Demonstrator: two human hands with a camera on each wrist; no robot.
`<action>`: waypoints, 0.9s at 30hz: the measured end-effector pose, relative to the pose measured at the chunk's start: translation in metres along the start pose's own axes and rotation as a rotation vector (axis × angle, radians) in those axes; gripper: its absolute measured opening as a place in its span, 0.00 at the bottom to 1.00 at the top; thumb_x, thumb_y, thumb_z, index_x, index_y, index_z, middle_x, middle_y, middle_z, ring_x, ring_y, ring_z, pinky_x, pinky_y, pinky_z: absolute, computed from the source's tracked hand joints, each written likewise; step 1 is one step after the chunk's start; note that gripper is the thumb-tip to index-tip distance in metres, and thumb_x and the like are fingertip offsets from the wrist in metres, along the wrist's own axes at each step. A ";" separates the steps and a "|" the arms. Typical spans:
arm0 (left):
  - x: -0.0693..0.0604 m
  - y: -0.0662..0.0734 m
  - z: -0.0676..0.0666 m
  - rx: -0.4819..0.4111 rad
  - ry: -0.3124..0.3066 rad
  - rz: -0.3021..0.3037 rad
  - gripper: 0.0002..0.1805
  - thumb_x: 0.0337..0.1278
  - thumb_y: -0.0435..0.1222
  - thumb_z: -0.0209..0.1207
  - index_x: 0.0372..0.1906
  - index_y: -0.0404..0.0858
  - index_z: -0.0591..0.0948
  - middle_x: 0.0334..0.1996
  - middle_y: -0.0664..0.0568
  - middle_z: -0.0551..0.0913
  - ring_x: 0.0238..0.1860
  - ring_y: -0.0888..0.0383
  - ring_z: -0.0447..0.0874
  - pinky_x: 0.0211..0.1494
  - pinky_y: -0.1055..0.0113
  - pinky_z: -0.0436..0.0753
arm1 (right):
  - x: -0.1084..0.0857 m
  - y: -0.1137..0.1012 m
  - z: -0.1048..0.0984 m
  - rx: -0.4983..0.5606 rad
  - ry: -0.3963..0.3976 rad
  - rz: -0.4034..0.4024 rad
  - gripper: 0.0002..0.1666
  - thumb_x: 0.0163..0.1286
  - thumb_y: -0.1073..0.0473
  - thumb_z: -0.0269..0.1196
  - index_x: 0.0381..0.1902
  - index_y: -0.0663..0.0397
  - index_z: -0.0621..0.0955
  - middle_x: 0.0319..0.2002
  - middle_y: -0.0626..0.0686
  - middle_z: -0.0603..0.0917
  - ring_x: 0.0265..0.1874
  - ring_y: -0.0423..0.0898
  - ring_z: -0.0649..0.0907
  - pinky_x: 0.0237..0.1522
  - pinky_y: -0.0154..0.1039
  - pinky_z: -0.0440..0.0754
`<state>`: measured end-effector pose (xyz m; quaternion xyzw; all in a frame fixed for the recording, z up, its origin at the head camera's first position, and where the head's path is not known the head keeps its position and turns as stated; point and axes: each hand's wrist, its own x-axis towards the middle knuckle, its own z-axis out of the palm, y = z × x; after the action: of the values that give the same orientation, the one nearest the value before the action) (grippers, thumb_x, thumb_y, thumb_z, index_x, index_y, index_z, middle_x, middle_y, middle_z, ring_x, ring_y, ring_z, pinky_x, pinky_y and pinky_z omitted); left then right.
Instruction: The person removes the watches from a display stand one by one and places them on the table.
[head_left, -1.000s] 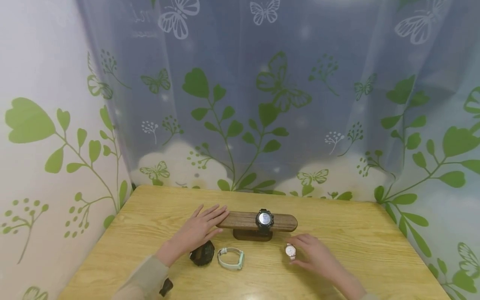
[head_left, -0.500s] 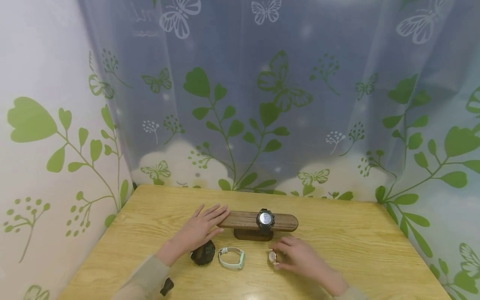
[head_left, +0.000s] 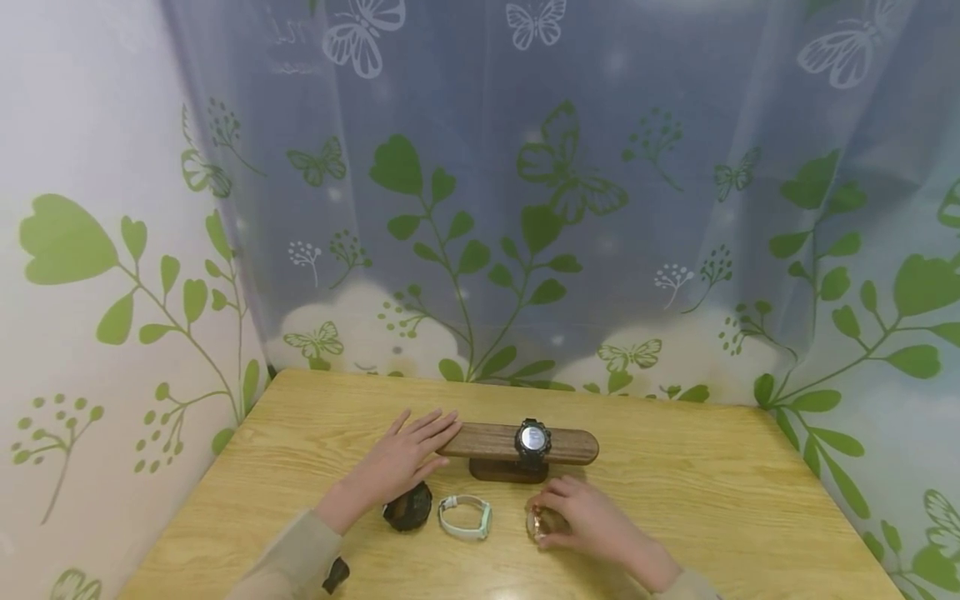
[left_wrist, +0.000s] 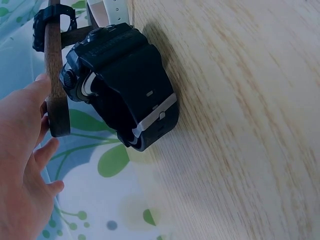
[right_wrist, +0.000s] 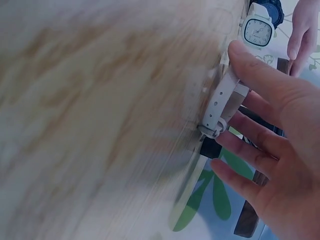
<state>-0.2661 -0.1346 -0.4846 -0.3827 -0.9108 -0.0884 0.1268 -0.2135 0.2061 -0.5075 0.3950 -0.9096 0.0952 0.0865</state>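
Observation:
My left hand [head_left: 390, 467] rests with straight fingers on the left end of a wooden watch stand [head_left: 483, 442]. A black watch [head_left: 533, 438] is strapped round the bar, right of its middle. In front of the stand my right hand [head_left: 588, 521] pinches a small wristwatch [head_left: 535, 525] between thumb and fingers. Its pale strap [right_wrist: 217, 107], buckled in a loop, shows in the right wrist view; its face is hidden there. A mint-green watch [head_left: 483, 521] lies to its left on the table. A bulky black watch [left_wrist: 125, 75] lies near my left wrist.
The wooden table [head_left: 712, 475] ends at a patterned curtain [head_left: 465, 208] behind and at both sides. A small black object [head_left: 336, 575], partly hidden by my left sleeve, sits near the front; its kind is unclear.
My right hand has moved left with the small wristwatch and turned it, so its face points more to the left. The left hand has stayed on the stand.

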 end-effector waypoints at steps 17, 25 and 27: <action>0.000 -0.001 0.004 -0.009 0.013 -0.008 0.34 0.75 0.52 0.52 0.79 0.44 0.63 0.77 0.49 0.63 0.77 0.47 0.61 0.77 0.36 0.55 | -0.003 0.000 -0.006 0.033 0.028 -0.011 0.37 0.59 0.35 0.68 0.57 0.54 0.84 0.51 0.50 0.86 0.49 0.49 0.84 0.55 0.55 0.83; 0.000 -0.001 0.004 0.002 0.017 -0.009 0.34 0.75 0.52 0.52 0.79 0.44 0.63 0.77 0.49 0.63 0.77 0.47 0.61 0.77 0.36 0.55 | -0.006 0.009 -0.016 0.049 0.270 -0.026 0.18 0.63 0.52 0.72 0.50 0.51 0.87 0.45 0.46 0.88 0.43 0.44 0.86 0.46 0.45 0.87; 0.000 -0.001 0.004 0.001 0.015 -0.011 0.34 0.75 0.52 0.52 0.79 0.45 0.62 0.77 0.49 0.63 0.77 0.47 0.60 0.77 0.37 0.55 | -0.004 0.011 -0.020 0.050 0.357 -0.056 0.18 0.59 0.55 0.74 0.48 0.50 0.87 0.44 0.45 0.88 0.42 0.44 0.86 0.46 0.45 0.87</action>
<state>-0.2673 -0.1340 -0.4881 -0.3771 -0.9120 -0.0912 0.1332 -0.2174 0.2214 -0.4908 0.3990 -0.8659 0.1839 0.2393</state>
